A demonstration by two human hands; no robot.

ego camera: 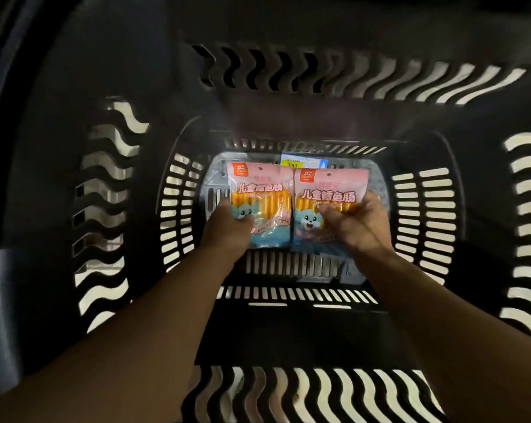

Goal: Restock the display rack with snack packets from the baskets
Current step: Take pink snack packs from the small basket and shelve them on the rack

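Forearms deep in the basket [178, 215], my left hand [227, 230] grips the left packet [258, 190] and my right hand [359, 224] the right packet [328, 190] by their lower halves; both seem light, floppy, slippery.

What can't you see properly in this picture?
All in the head view:
- Bottom of the left sausage packet: covered by the left hand gripping it.
- Bottom of the right sausage packet: covered by the right hand.
- Price label: packets hide its lower part; small print is blurred, only 9.90 reads.
- Basket floor: mostly under the packets.
- Display rack: outside the frame.
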